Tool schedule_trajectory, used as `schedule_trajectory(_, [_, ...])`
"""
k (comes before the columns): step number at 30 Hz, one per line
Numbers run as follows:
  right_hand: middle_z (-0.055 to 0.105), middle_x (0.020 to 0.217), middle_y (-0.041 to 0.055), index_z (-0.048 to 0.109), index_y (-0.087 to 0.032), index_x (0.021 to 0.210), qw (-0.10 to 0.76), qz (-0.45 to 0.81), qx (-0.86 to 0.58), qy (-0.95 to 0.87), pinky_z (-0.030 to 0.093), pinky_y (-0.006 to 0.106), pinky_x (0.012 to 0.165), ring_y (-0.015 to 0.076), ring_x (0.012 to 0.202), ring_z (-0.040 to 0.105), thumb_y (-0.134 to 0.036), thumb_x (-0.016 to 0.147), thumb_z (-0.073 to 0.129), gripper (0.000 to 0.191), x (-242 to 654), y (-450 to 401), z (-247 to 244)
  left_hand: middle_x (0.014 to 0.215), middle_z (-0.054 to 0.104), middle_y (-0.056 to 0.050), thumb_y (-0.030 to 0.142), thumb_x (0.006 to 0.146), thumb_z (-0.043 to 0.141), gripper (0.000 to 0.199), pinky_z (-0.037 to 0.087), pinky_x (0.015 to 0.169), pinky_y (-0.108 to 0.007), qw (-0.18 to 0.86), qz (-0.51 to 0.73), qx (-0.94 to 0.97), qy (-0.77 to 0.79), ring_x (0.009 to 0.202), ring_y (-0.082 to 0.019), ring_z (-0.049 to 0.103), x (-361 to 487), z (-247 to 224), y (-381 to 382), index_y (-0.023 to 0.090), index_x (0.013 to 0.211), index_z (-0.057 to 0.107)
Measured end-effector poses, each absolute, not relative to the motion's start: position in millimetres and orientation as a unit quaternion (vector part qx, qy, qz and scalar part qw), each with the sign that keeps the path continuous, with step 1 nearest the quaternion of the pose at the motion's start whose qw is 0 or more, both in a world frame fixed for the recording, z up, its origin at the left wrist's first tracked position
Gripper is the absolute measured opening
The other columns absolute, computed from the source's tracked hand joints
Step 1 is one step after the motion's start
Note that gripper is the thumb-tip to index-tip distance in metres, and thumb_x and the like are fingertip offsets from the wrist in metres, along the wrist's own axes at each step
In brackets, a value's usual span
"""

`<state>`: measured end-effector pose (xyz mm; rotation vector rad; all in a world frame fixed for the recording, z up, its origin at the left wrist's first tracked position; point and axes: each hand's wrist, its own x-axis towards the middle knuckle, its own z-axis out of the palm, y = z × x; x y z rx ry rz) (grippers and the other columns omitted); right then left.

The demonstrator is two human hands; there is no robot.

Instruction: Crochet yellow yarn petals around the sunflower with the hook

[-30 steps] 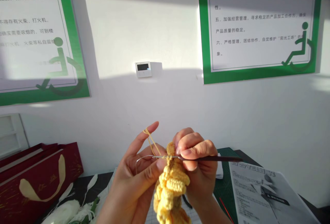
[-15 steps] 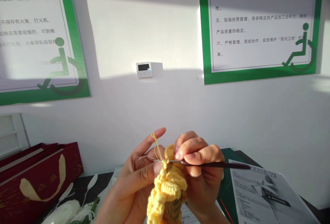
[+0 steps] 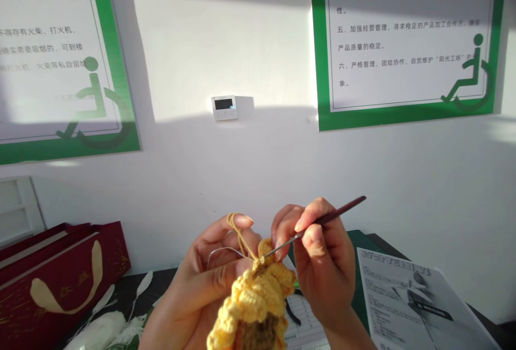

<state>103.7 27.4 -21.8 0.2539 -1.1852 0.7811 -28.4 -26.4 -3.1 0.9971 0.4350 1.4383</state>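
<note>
A ruffled yellow crochet piece (image 3: 258,296) with a brown inner part hangs low in the centre. My left hand (image 3: 201,280) pinches its upper left edge, with yellow yarn (image 3: 237,231) looped over the raised index finger. Thin wire (image 3: 217,250) curves out beside that hand. My right hand (image 3: 322,258) is closed on a crochet hook (image 3: 342,210) with a dark red handle, which slants up to the right. The hook's metal tip meets the top of the yellow piece, and the other right fingers touch near its upper edge.
Dark red gift bags (image 3: 64,285) stand at the left, beside white yarn (image 3: 97,334). At the right, a printed sheet (image 3: 419,301) lies partly over a green cutting mat (image 3: 358,296). Behind is a white wall with green-framed posters (image 3: 407,119) and a small wall panel (image 3: 224,108).
The hook has swung from nearly level to slanting up to the right. My left index finger has lowered and bent. The yellow piece's lower part has shifted left.
</note>
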Motion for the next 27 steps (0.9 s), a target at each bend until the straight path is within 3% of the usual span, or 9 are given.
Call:
schedule_trajectory(11, [0.070, 0.073, 0.0015, 0.059, -0.025, 0.100, 0.744, 0.330, 0.119, -0.568, 0.052, 0.028, 0.061, 0.0159, 0.069, 0.062, -0.026, 0.105, 0.055, 0.007, 108.5, 26.0, -25.3, 0.079, 0.069, -0.001, 0.012, 0.077, 0.083, 0.032, 0.060, 0.062, -0.028, 0.599, 0.618, 0.467, 0.202, 0.071, -0.020, 0.070, -30.0, 0.2, -27.8, 0.027, 0.104, 0.078])
schedule_trajectory(19, [0.068, 0.071, 0.0008, 0.059, -0.024, 0.100, 0.741, 0.333, 0.107, -0.574, 0.053, 0.029, 0.061, 0.0153, 0.068, 0.062, -0.024, 0.106, 0.052, 0.009, 108.7, 25.3, -24.0, 0.077, 0.069, -0.001, 0.013, 0.070, 0.089, 0.031, 0.058, 0.053, -0.027, 0.604, 0.613, 0.458, 0.222, 0.059, -0.018, 0.069, -26.1, 7.7, -32.4, 0.024, 0.097, 0.079])
schedule_trajectory(27, [0.064, 0.071, -0.0018, 0.055, -0.024, 0.093, 0.722, 0.419, 0.078, -0.545, 0.049, 0.025, 0.065, 0.0121, 0.070, 0.061, -0.028, 0.109, 0.048, 0.018, 106.9, 21.4, -27.7, 0.088, 0.072, -0.001, 0.016, 0.086, 0.076, 0.014, 0.061, 0.066, -0.034, 0.644, 0.527, 0.531, 0.161, 0.075, -0.022, 0.073, -42.7, -2.0, -22.0, 0.025, 0.096, 0.076])
